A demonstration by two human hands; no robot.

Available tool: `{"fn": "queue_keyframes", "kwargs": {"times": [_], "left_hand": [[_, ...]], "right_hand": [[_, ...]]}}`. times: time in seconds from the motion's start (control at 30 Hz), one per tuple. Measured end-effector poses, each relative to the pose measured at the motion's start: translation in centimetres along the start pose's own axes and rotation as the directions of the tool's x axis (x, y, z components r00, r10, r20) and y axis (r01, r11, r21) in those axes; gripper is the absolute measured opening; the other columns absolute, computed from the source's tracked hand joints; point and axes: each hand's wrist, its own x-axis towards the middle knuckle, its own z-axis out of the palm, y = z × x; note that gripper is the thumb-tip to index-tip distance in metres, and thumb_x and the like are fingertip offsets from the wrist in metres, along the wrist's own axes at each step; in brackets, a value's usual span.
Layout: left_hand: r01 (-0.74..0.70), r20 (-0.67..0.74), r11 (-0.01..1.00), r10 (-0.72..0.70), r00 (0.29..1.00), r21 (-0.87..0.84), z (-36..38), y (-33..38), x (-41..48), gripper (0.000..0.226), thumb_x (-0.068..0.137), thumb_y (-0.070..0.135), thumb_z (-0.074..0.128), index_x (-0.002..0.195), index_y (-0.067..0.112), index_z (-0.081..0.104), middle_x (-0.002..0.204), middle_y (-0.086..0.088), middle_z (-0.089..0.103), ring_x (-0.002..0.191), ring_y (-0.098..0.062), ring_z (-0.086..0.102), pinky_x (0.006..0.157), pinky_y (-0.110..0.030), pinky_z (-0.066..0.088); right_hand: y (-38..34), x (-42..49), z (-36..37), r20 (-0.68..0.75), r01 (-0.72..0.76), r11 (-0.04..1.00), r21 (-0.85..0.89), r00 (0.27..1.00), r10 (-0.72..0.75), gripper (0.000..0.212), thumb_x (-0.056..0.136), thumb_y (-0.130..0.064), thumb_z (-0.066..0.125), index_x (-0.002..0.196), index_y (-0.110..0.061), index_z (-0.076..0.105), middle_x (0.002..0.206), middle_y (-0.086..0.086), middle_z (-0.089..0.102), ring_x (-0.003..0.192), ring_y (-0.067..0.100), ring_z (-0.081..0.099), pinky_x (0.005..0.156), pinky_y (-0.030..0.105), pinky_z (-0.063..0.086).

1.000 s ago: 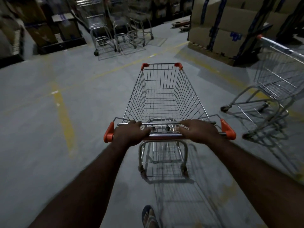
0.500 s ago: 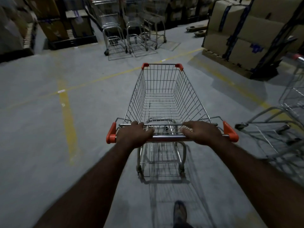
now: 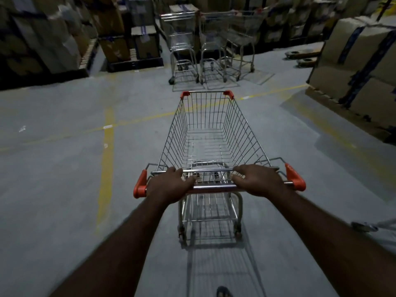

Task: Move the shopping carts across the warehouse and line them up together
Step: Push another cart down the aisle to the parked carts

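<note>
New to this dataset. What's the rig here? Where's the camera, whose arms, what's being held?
No robot: a person works bare-handed. One wide-angle camera on their head looks forward and down, so every picture shares that view. The left grip and right grip both curl round the handle bar of an empty wire shopping cart. It stands on the grey warehouse floor, which has yellow lines. Ahead, a few parked carts stand side by side. Stacked cardboard boxes sit to the right.
</note>
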Motion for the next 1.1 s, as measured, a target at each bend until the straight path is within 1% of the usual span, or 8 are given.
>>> {"fn": "queue_keyframes", "kwargs": {"times": [0.13, 0.23, 0.4, 0.53, 0.63, 0.73, 0.93, 1.1], "left_hand": [[0.075, 0.009, 0.997, -0.075, 0.997, -0.020, -1.3, 0.3, 5.2, 0.083, 0.089, 0.080, 0.022, 0.148, 0.026, 0.045, 0.151, -0.003, 0.045, 0.132, -0.027, 0.050, 0.099, -0.045, 0.044], [0.127, 0.015, 0.991, -0.126, 0.992, -0.037, -2.3, 0.2, 8.7, 0.084, 0.088, 0.080, 0.022, 0.148, 0.026, 0.044, 0.152, -0.003, 0.044, 0.134, -0.027, 0.049, 0.100, -0.045, 0.042], [0.175, -0.001, 0.983, -0.175, 0.985, -0.059, -4.3, -0.8, 15.4, 0.081, 0.088, 0.078, 0.025, 0.144, 0.024, 0.048, 0.147, -0.005, 0.048, 0.130, -0.028, 0.051, 0.098, -0.044, 0.043], [0.191, -0.019, 0.980, -0.192, 0.981, -0.056, -6.2, -2.4, 22.0, 0.079, 0.087, 0.077, 0.026, 0.138, 0.025, 0.054, 0.138, -0.006, 0.055, 0.121, -0.027, 0.056, 0.090, -0.041, 0.045], [0.185, -0.034, 0.981, -0.187, 0.982, -0.052, -7.8, -4.0, 27.3, 0.076, 0.088, 0.075, 0.027, 0.137, 0.024, 0.055, 0.136, -0.007, 0.056, 0.118, -0.026, 0.057, 0.082, -0.039, 0.042], [0.178, -0.032, 0.982, -0.180, 0.983, -0.061, -9.4, -5.6, 32.3, 0.075, 0.090, 0.075, 0.028, 0.137, 0.023, 0.056, 0.136, -0.006, 0.056, 0.118, -0.025, 0.057, 0.081, -0.038, 0.040], [0.179, -0.020, 0.982, -0.180, 0.983, -0.055, -12.3, -8.1, 41.8, 0.077, 0.092, 0.075, 0.027, 0.142, 0.021, 0.052, 0.143, -0.008, 0.052, 0.126, -0.027, 0.053, 0.093, -0.041, 0.043], [0.202, -0.032, 0.977, -0.205, 0.978, -0.061, -13.9, -10.0, 49.8, 0.088, 0.084, 0.081, 0.020, 0.143, 0.024, 0.051, 0.143, -0.006, 0.053, 0.126, -0.026, 0.054, 0.096, -0.044, 0.047]], "right_hand": [[1.3, 6.9, -2.2, 0.041, 0.074, 0.997, -0.011, 0.996, -0.074, 0.082, 0.082, -0.074, 0.025, 0.147, -0.029, 0.049, 0.148, 0.000, 0.054, 0.134, 0.022, 0.050, 0.100, 0.039, 0.043], [1.8, 11.7, -3.5, 0.050, 0.113, 0.994, -0.009, 0.992, -0.112, 0.081, 0.082, -0.073, 0.026, 0.146, -0.029, 0.050, 0.148, 0.000, 0.054, 0.133, 0.021, 0.050, 0.099, 0.039, 0.043], [2.2, 20.5, -5.4, 0.064, 0.144, 0.989, -0.023, 0.988, -0.143, 0.085, 0.078, -0.080, 0.025, 0.145, -0.035, 0.051, 0.147, -0.003, 0.055, 0.132, 0.021, 0.051, 0.102, 0.042, 0.045], [1.7, 27.9, -7.1, 0.049, 0.148, 0.988, -0.037, 0.988, -0.146, 0.080, 0.080, -0.078, 0.029, 0.144, -0.036, 0.052, 0.147, -0.004, 0.056, 0.133, 0.021, 0.051, 0.102, 0.042, 0.044], [1.1, 33.7, -8.2, 0.040, 0.149, 0.988, -0.039, 0.988, -0.147, 0.078, 0.081, -0.079, 0.029, 0.142, -0.037, 0.053, 0.144, -0.004, 0.058, 0.130, 0.021, 0.053, 0.098, 0.041, 0.045], [0.3, 39.1, -9.3, 0.061, 0.146, 0.989, -0.039, 0.988, -0.143, 0.078, 0.082, -0.078, 0.029, 0.144, -0.035, 0.052, 0.145, -0.003, 0.057, 0.132, 0.021, 0.051, 0.099, 0.041, 0.044], [-1.1, 48.8, -11.8, 0.053, 0.153, 0.987, -0.041, 0.987, -0.151, 0.080, 0.081, -0.075, 0.029, 0.144, -0.033, 0.053, 0.145, -0.003, 0.057, 0.131, 0.021, 0.052, 0.099, 0.041, 0.045], [-1.0, 57.1, -13.7, 0.057, 0.148, 0.988, -0.034, 0.988, -0.146, 0.083, 0.078, -0.078, 0.029, 0.145, -0.033, 0.053, 0.144, -0.002, 0.058, 0.130, 0.022, 0.053, 0.101, 0.043, 0.046]]}}
